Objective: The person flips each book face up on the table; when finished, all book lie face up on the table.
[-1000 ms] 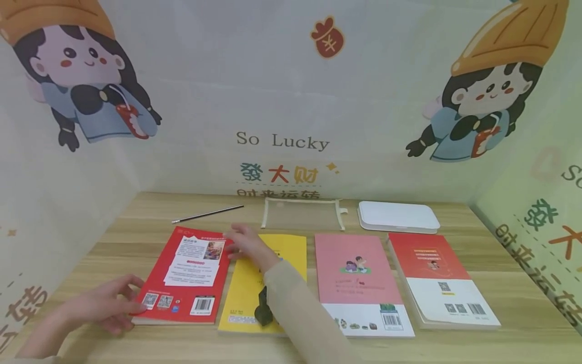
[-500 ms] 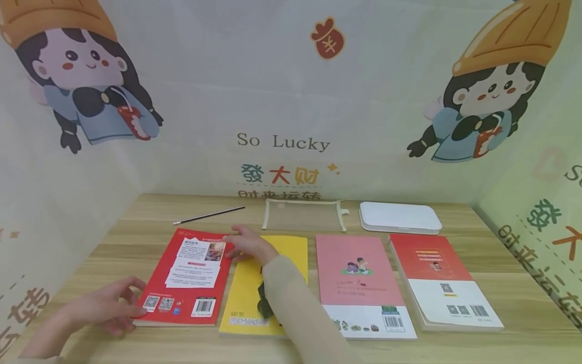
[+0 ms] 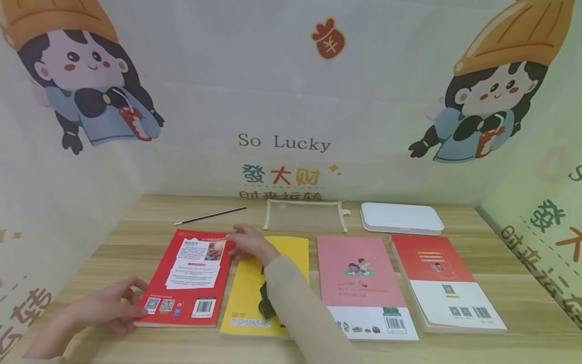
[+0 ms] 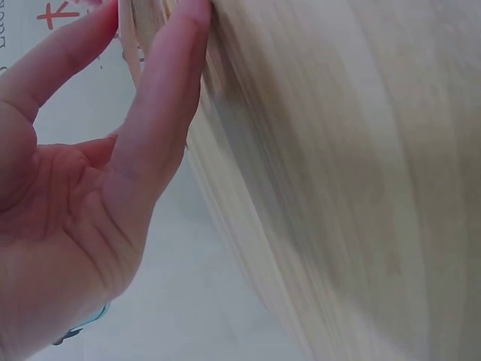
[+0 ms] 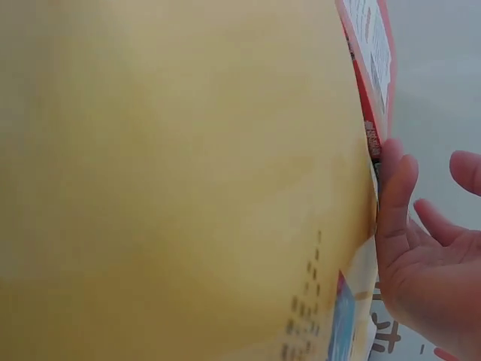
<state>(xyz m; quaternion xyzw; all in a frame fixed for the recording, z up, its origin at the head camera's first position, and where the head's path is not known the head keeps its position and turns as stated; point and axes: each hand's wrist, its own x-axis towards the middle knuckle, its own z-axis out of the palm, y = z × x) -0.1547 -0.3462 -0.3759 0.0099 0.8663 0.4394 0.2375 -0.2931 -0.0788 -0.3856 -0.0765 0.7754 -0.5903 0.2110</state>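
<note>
A red book (image 3: 193,273) lies back cover up at the left of the row. My left hand (image 3: 106,306) is at its lower left corner, thumb against the corner and fingers extended along the left edge. The left wrist view shows this hand (image 4: 90,195) with fingertips at the page edges. My right hand (image 3: 252,245) reaches over the yellow book (image 3: 245,298), its fingertips right at the red book's upper right edge. In the right wrist view, the yellow cover (image 5: 188,173) fills most of the picture, and the right hand's (image 5: 425,256) fingers look loosely extended.
To the right lie a pink-and-white book (image 3: 356,273) and a red-and-white book (image 3: 450,293). Behind the row are a black pencil (image 3: 211,216), a mesh pouch (image 3: 304,217) and a white case (image 3: 402,217). A printed cloth (image 3: 286,101) walls off the wooden table's (image 3: 150,217) back and sides.
</note>
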